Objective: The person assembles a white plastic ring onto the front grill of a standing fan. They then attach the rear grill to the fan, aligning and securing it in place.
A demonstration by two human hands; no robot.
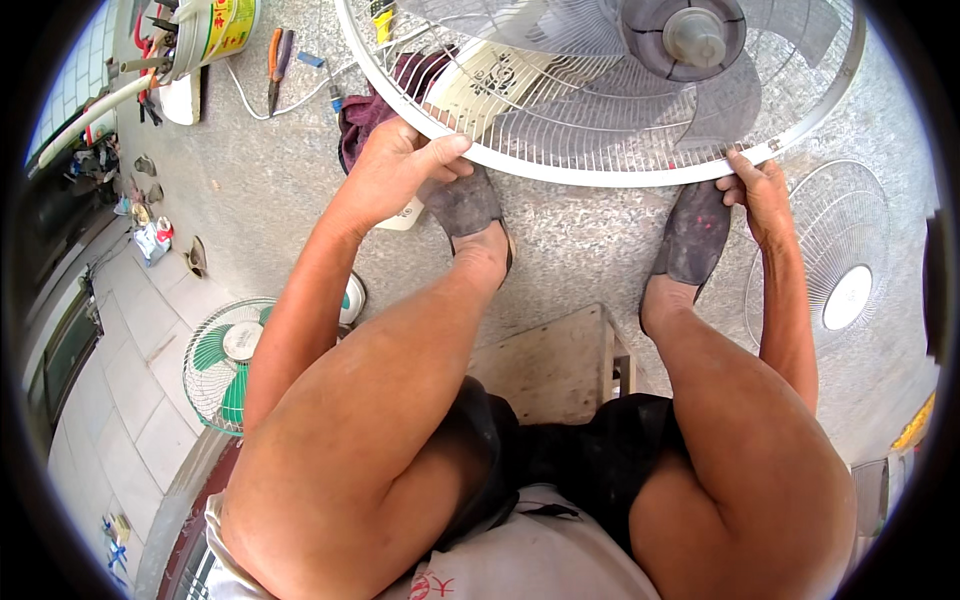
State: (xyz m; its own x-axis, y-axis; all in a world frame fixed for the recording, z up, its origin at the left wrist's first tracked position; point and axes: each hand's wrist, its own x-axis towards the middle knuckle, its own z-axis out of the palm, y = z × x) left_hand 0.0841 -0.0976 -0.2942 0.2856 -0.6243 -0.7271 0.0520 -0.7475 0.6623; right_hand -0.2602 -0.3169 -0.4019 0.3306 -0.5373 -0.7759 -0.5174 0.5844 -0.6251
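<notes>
A large fan guard (600, 177) with a white rim and thin wires fills the top middle. Inside it sit grey see-through fan blades (730, 105) around a dark motor hub (690, 38). My left hand (395, 172) is closed on the rim at its near left, thumb on top and fingers curled under. At the near right my right hand (760, 197) pinches the same rim between thumb and fingers. Beneath the wires, on the left, a cream-coloured fan base (490, 85) with a dark pattern shows through, beside a maroon cloth (362, 125).
A separate round wire guard (825, 230) lies at the right. Pliers (277, 70) and a bucket of tools (225, 30) are at the upper left. A green-bladed fan (238, 342) stands left of my leg. Between my legs is a wooden stool (545, 365).
</notes>
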